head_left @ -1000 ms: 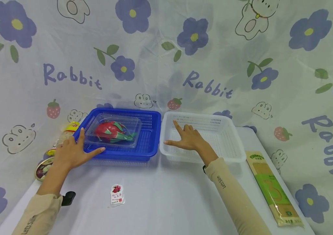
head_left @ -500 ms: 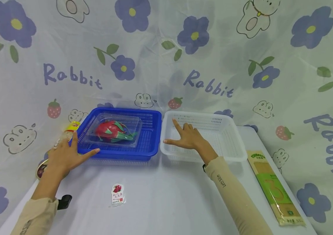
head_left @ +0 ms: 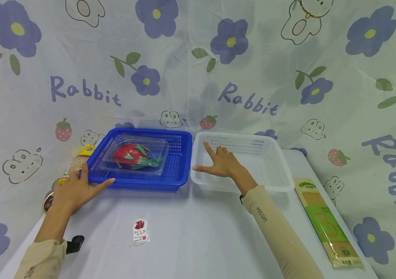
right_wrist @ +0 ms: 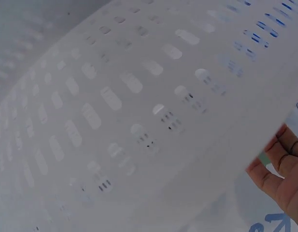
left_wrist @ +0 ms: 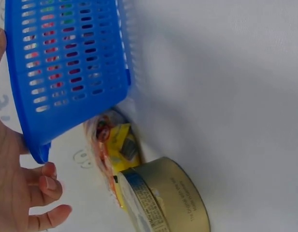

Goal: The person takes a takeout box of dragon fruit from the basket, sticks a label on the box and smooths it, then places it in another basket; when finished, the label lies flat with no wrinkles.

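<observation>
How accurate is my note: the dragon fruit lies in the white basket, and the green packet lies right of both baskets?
Wrong basket: the head view shows the dragon fruit in the blue basket. The green packet does lie right of both.

Passage along front tabletop [head_left: 198,242], around sticker [head_left: 140,231]; blue basket [head_left: 175,167], white basket [head_left: 255,164] block rear.

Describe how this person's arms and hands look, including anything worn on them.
The left hand and right hand are gloveless. Both arms wear beige sleeves with dark lettering; the right reads "LetsSlim". A black piece juts out by the left cuff, and a smaller dark edge shows by the right.
</observation>
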The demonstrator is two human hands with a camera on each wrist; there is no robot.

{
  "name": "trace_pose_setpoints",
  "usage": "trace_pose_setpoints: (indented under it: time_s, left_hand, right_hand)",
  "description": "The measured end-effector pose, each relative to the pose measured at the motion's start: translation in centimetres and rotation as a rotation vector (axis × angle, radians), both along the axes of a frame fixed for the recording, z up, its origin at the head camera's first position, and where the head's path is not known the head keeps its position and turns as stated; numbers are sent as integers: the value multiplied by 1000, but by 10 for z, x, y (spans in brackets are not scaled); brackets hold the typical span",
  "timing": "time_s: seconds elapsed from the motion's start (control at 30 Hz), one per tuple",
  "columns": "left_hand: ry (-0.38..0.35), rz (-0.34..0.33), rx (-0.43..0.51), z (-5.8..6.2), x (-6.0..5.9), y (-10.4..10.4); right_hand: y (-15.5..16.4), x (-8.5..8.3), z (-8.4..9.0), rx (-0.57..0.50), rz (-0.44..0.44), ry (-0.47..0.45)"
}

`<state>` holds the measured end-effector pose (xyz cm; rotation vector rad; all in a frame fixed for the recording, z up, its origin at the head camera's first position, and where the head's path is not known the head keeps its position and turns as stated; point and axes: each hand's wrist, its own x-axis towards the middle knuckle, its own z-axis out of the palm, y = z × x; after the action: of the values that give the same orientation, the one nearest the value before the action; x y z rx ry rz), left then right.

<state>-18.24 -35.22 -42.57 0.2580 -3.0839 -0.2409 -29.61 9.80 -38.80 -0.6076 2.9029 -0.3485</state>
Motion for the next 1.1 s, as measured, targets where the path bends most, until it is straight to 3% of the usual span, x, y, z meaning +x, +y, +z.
trace_pose_setpoints:
  time_s: [0.4, 0.77, 1.1]
  left_hand:
    - [-89, 17, 74, -1, -3, -4]
    - [-57, 25, 105, -9, -5, -4]
    - [-38, 10, 123, -6, -4, -1]
  right_hand:
    - [-16, -1, -4, 2, 20, 11]
    - [-37, -3, -7, 41, 37, 49]
    - [-57, 1, -5, 25, 86, 42]
